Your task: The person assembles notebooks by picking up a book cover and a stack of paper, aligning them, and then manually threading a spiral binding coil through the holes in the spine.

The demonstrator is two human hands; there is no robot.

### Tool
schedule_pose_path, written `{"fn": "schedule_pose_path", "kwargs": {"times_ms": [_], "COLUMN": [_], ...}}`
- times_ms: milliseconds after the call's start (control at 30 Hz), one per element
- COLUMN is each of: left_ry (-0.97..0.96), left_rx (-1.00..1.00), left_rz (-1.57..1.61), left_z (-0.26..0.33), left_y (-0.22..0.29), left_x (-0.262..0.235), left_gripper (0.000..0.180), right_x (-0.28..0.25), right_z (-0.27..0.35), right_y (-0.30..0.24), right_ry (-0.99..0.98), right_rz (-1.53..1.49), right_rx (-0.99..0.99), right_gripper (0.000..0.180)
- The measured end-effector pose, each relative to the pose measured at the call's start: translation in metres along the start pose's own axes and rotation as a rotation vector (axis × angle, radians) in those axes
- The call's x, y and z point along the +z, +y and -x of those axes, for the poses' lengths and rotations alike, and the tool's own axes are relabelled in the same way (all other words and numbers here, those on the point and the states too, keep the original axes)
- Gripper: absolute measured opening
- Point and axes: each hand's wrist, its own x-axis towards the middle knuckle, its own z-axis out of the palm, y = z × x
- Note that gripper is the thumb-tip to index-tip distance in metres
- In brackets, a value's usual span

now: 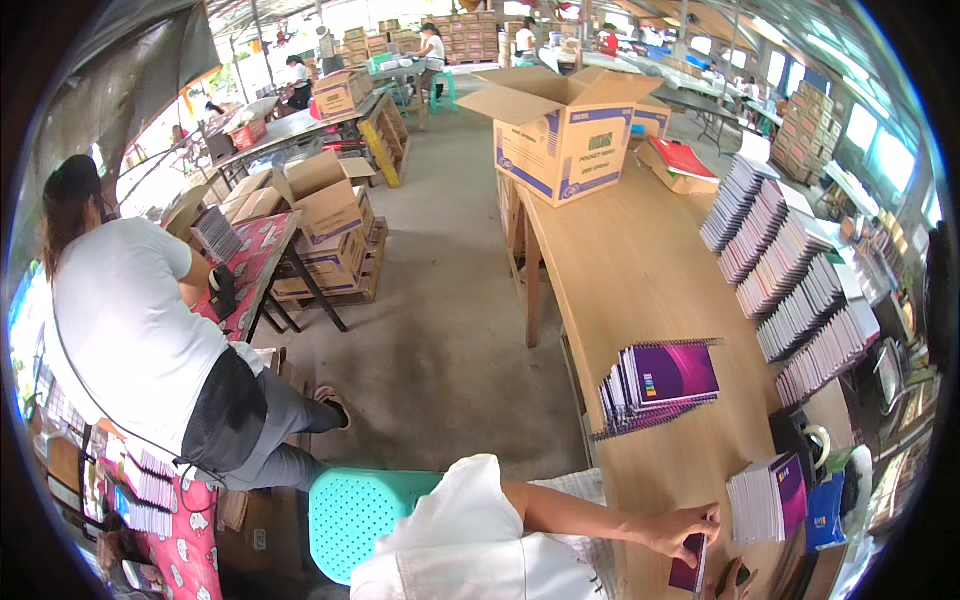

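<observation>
My left arm, in a white sleeve, reaches right across the wooden table. My left hand (688, 528) is closed, with fingers and thumb at the upper edge of a small purple notebook (686, 574). Just beside it, at the lower edge of the view, is my right hand (736, 582). Only some of its fingers show, near a small dark patch, and its grip is unclear. A stack of purple-covered notebooks (768, 498) stands right of my hands. Farther up the table lies a fanned pile of purple spiral notebooks (662, 382).
The wooden table (640, 270) holds an open cardboard box (560, 150) at its far end. Long rows of stacked notebooks (790, 270) line the right side. A turquoise stool (362, 515) is at my left. A person in white (140, 320) stands by a red patterned table (255, 265).
</observation>
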Motion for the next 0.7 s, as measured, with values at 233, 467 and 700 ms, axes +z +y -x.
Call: {"fn": "schedule_pose_path", "kwargs": {"times_ms": [233, 467, 700], "left_ry": [-0.056, -0.124, -0.11], "left_rx": [-0.04, -0.057, 0.0], "left_rz": [-0.023, -0.132, -0.177], "left_z": [0.003, -0.007, -0.01], "left_y": [0.007, 0.017, 0.014], "left_x": [-0.007, -0.019, -0.013], "left_gripper": [0.031, 0.034, 0.035], "right_x": [-0.114, -0.137, -0.105], "right_z": [0.031, 0.037, 0.056], "right_y": [-0.056, -0.075, -0.08], "right_ry": [-0.508, -0.233, -0.333], "right_rz": [-0.112, -0.181, -0.994], "right_rx": [0.049, -0.085, -0.136], "right_gripper": [0.138, 0.072, 0.063]}}
